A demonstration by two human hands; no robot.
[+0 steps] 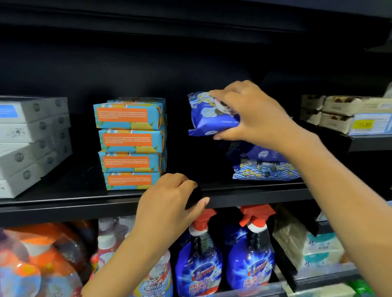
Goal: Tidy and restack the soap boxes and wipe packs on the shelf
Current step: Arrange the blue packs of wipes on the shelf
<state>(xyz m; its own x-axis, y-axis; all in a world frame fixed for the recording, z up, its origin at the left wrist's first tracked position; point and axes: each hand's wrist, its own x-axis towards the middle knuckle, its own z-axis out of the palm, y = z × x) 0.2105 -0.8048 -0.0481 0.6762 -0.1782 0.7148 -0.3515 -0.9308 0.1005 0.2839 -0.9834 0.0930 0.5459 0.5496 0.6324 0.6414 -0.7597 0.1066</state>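
Lower shelf: spray bottles point(200, 260) with red triggers stand closest, below the working level.
Left hand point(170, 201): fingers curled over the front lip of the shelf point(58, 203), thumb hooked under it; it seems only to steady the person.
Right hand point(252, 114): fingers closed over the top and thumb under the bottom of a wipe pack point(209, 116), gripping its right end.
Held pack: raised clear of the shelf, long axis running left to right, free end pointing left towards the soap.
Key relation: the pile of wipe packs point(265, 167) lies below and to the right of the held one, under the right wrist, so the right hand is the nearer.
Pack look: soft dark-blue wrapper, pale cartoon print, slightly crumpled.
Soap boxes point(132, 142): four blue-and-orange ones, stacked slightly unevenly, left of the packs.
Far left: white boxes point(22, 144), stacked askew.
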